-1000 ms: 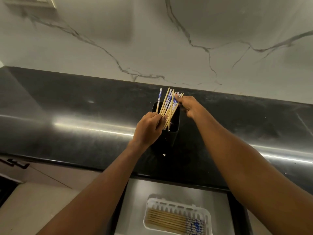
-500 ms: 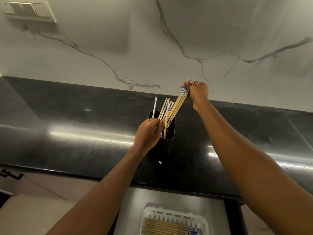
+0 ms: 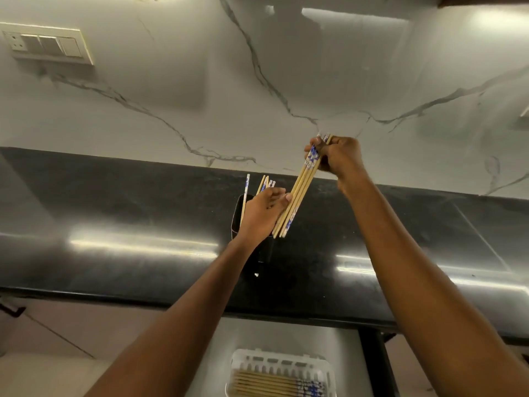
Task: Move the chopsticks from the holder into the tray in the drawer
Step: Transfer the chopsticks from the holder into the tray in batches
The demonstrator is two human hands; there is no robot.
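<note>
My right hand (image 3: 337, 159) grips a bundle of wooden chopsticks (image 3: 297, 193) by their blue-patterned tops, lifted clear of the black holder (image 3: 237, 222) and slanting down to the left. My left hand (image 3: 262, 216) rests over the holder's mouth, fingers curled against it and touching the lifted bundle. A few chopsticks (image 3: 246, 190) still stand in the holder behind that hand. Below, in the open drawer (image 3: 343, 365), a white slotted tray (image 3: 283, 359) holds several chopsticks lying flat.
The holder stands on a glossy black countertop (image 3: 114, 213) against a white marble wall (image 3: 200, 96). A switch panel (image 3: 48, 45) is on the wall at upper left. A dark drawer handle (image 3: 11, 309) shows at the left edge.
My right hand has risen up and to the right, pulling the chopstick bundle fully out of the holder. My left hand stays at the holder.
</note>
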